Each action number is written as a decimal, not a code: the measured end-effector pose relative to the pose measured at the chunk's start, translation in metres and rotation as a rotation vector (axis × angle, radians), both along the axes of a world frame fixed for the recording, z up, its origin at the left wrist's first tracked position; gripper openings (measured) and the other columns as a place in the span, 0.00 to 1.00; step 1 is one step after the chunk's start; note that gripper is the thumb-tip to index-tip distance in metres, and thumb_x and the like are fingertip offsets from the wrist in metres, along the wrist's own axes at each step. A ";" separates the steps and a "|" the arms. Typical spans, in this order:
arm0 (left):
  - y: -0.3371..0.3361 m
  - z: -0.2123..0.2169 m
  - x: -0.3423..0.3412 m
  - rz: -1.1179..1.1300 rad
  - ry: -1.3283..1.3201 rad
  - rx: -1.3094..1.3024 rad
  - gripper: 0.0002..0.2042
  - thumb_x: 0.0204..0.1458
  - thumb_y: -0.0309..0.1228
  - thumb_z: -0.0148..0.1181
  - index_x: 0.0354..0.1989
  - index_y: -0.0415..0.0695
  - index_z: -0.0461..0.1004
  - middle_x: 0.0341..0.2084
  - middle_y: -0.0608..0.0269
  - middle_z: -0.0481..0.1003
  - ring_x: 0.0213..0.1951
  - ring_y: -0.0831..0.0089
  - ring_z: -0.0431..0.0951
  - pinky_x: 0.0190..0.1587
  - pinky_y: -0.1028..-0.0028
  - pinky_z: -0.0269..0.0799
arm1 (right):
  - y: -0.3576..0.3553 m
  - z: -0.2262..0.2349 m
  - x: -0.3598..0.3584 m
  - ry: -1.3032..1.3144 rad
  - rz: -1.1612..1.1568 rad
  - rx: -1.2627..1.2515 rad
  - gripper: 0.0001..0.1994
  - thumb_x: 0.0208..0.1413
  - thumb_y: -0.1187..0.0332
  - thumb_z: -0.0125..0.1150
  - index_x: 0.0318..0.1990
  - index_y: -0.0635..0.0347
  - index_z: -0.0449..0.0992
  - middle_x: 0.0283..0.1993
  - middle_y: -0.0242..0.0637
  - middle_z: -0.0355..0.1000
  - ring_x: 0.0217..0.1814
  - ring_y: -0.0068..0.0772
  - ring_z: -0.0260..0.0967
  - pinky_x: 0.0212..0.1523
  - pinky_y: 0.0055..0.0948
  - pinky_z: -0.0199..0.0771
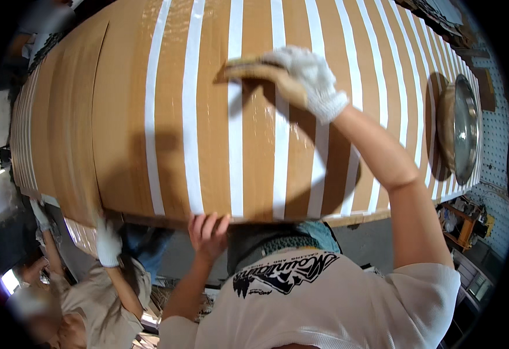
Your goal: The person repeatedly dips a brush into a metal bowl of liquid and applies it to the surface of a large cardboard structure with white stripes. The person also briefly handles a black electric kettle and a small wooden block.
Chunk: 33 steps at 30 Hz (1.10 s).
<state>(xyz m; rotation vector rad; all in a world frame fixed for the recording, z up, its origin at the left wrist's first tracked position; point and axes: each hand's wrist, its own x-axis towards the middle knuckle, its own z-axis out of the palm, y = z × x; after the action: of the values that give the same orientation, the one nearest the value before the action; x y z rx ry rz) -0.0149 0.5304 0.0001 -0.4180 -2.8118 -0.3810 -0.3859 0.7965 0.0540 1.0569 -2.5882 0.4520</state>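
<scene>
A very large cardboard-covered panel (120, 116) with several long white tape stripes fills the upper view. My right hand (310, 78), in a white knit glove, reaches up onto its middle and grips a flat tan block (254, 68) pressed against the surface. My bare left hand (208, 232) is at the panel's lower edge, fingers spread, fingertips touching the underside. It holds nothing.
A co-worker at the lower left wears white gloves; one gloved hand (108, 244) holds the panel's lower edge. A round shiny metal dish (463, 129) rests on the panel's right end. A white pegboard wall (497, 145) and cluttered shelves (461, 224) stand at the right.
</scene>
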 end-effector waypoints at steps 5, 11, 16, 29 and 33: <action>-0.001 -0.002 0.003 0.001 -0.005 0.023 0.23 0.48 0.29 0.59 0.55 0.58 0.79 0.54 0.60 0.69 0.58 0.54 0.67 0.66 0.46 0.61 | 0.023 0.037 0.178 -0.342 -0.061 0.098 0.28 0.46 0.55 0.72 0.56 0.51 0.76 0.51 0.40 0.74 0.54 0.43 0.72 0.53 0.41 0.73; 0.001 -0.004 0.004 0.006 0.029 0.026 0.31 0.39 0.26 0.59 0.58 0.57 0.76 0.55 0.60 0.68 0.60 0.53 0.65 0.68 0.45 0.58 | 0.041 0.039 0.279 -0.432 0.033 0.048 0.18 0.53 0.65 0.64 0.53 0.51 0.78 0.46 0.41 0.77 0.47 0.40 0.76 0.47 0.38 0.76; 0.000 -0.006 0.004 -0.017 0.028 0.031 0.33 0.39 0.25 0.57 0.61 0.56 0.73 0.55 0.59 0.68 0.60 0.52 0.64 0.69 0.45 0.56 | 0.036 0.056 0.245 -0.472 -0.127 0.030 0.15 0.57 0.63 0.63 0.52 0.49 0.80 0.45 0.42 0.79 0.43 0.31 0.78 0.39 0.31 0.81; 0.010 -0.003 0.017 0.056 0.005 0.086 0.33 0.41 0.23 0.57 0.62 0.54 0.72 0.58 0.58 0.68 0.63 0.49 0.63 0.71 0.44 0.53 | 0.022 0.065 0.277 -0.473 -0.162 0.100 0.15 0.60 0.65 0.59 0.54 0.48 0.79 0.45 0.35 0.80 0.45 0.29 0.78 0.38 0.26 0.81; 0.015 0.006 0.028 -0.001 -0.019 0.121 0.31 0.44 0.23 0.57 0.63 0.52 0.72 0.60 0.59 0.68 0.65 0.50 0.63 0.71 0.44 0.52 | 0.025 0.030 0.298 -0.325 -0.145 0.124 0.17 0.58 0.70 0.57 0.55 0.47 0.77 0.42 0.35 0.76 0.42 0.41 0.75 0.42 0.38 0.78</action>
<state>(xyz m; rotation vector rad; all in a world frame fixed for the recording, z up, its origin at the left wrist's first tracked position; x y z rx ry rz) 0.0127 0.5452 0.0061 -0.3916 -2.7889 -0.5544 -0.0876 0.8215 0.0838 0.8867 -2.9896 0.4661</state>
